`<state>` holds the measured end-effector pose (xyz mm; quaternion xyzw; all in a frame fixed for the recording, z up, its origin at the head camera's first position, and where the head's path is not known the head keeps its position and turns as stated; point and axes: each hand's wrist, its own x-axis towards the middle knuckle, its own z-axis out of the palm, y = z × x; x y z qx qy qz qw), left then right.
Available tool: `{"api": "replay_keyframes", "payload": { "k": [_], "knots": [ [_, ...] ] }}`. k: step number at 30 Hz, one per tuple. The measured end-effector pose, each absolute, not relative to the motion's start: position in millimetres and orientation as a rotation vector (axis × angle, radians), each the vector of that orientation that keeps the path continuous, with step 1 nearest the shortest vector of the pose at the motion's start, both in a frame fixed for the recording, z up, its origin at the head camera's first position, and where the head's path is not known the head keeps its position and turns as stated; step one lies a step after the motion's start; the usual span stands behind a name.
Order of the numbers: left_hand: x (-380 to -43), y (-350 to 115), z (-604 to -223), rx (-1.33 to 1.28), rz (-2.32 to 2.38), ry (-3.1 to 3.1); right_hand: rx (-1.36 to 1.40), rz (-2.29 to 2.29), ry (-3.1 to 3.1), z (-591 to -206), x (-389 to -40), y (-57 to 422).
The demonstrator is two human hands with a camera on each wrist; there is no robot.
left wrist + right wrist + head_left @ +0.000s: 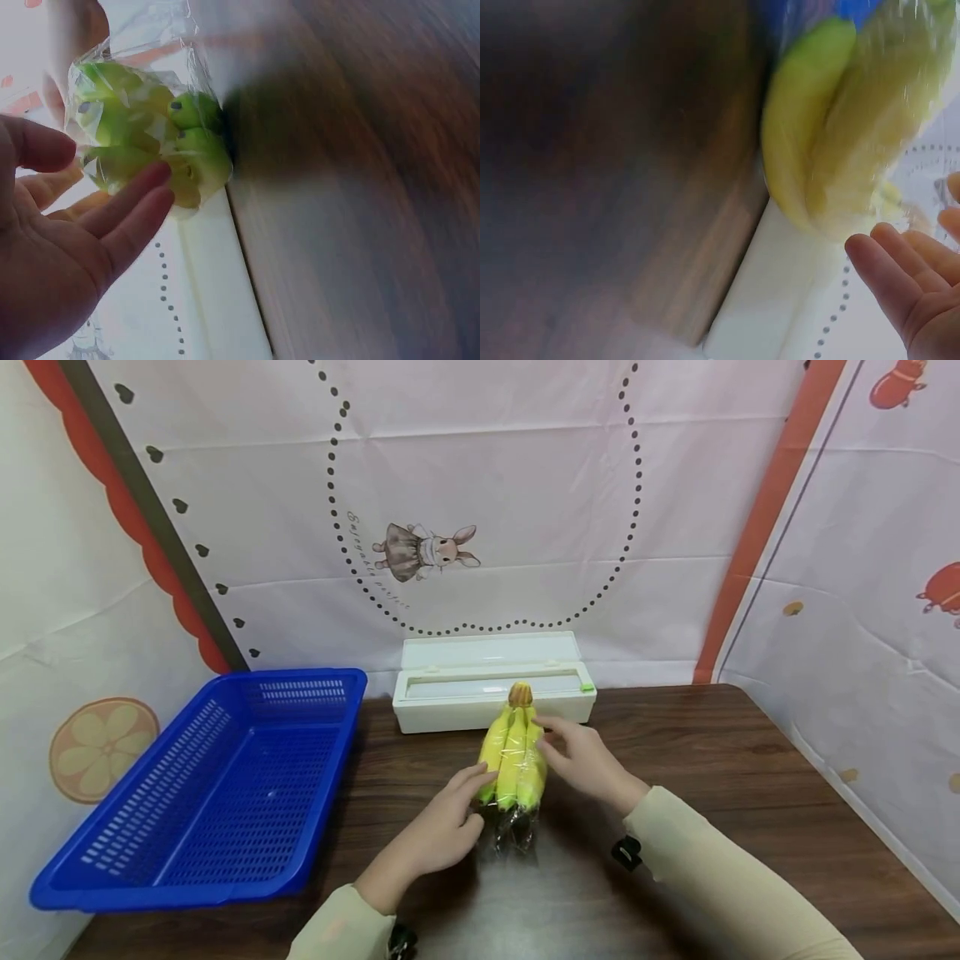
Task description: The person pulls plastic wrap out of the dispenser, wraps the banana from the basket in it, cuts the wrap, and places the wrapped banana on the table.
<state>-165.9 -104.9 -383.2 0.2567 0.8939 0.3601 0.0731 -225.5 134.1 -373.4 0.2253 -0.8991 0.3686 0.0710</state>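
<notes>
A bunch of yellow bananas (512, 756) with green tips lies on the table, its brown stem end pointing away from me. Clear plastic film (517, 831) covers it and bunches up loosely past the near tips. My left hand (441, 827) is at the bunch's left side, fingers extended and fingertips at the film. On the other side, near the stem end, my right hand (585, 762) has its fingers loosely extended beside the bananas. In the right wrist view, the fingertips (862, 251) are by the wrapped bunch, gripping nothing; contact is hard to tell.
Just behind the bananas stands a white cling film dispenser (480, 717) with its lid raised and a green slider at the right end. A blue plastic basket (341, 752) sits on the left of the dark wooden table (675, 743). Printed cloth hangs around the table.
</notes>
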Motion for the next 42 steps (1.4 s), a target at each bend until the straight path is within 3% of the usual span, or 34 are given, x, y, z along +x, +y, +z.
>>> {"api": "replay_keyframes", "payload": {
  "k": [11,18,25,32,42],
  "knots": [
    [-171.7,-111.5,-387.3,1.133,0.621,2.971,1.023,0.627,-2.718,-378.0,-190.2,135.4],
    [-174.0,-104.1,-390.9,1.243,0.435,3.179,1.069,0.346,-2.625,-391.2,-179.6,132.6],
    [-176.6,-95.7,-392.6,1.372,0.337,3.38,1.032,0.297,-2.393,-397.9,-178.5,123.7],
    [-177.5,-91.2,-393.7,1.341,0.418,3.439,1.018,0.336,-2.248,-399.8,-176.1,121.3],
    [-177.7,-90.3,-393.8,1.532,0.512,3.416,1.192,0.533,-2.152,-400.6,-171.9,126.3]
  ]
}}
